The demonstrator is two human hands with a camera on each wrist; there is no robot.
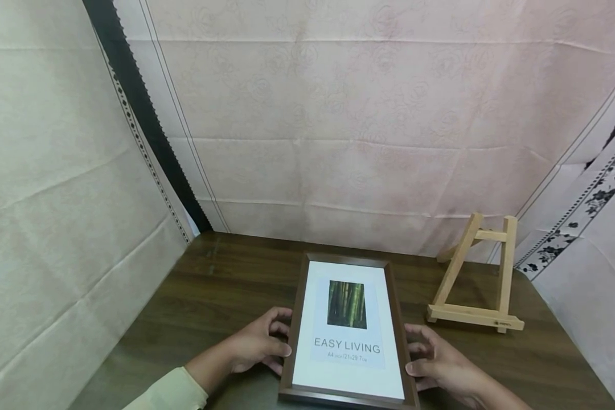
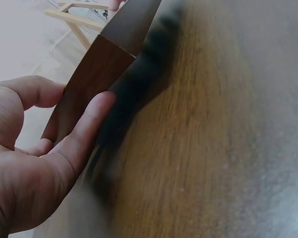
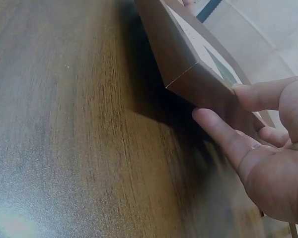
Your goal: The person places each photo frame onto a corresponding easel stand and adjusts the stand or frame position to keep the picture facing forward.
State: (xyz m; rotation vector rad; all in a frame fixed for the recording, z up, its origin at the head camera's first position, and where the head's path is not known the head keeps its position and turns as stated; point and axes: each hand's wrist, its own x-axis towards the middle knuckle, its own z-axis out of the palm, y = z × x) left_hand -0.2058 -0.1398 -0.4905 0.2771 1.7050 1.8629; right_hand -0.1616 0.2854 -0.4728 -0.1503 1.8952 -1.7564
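Observation:
A brown picture frame [image 1: 300, 319] with a white mat, a green bamboo picture and the words EASY LIVING faces up between the two hands. My left hand [image 1: 263, 341] grips its left side, and my right hand [image 1: 438, 360] holds the right side at about the same height. The left wrist view shows the left thumb and fingers [image 2: 97, 106] on the dark side edge. Under the frame's corner [image 3: 181, 82] in the right wrist view a dark shadow falls on the tabletop, with a gap beneath the edge. The frame's underside is mostly hidden.
A small wooden easel [image 1: 474, 313] stands at the back right of the dark wooden table [image 1: 236, 273], beyond the right hand. Pale patterned cloth [image 1: 364, 125] hangs behind the table and along both sides.

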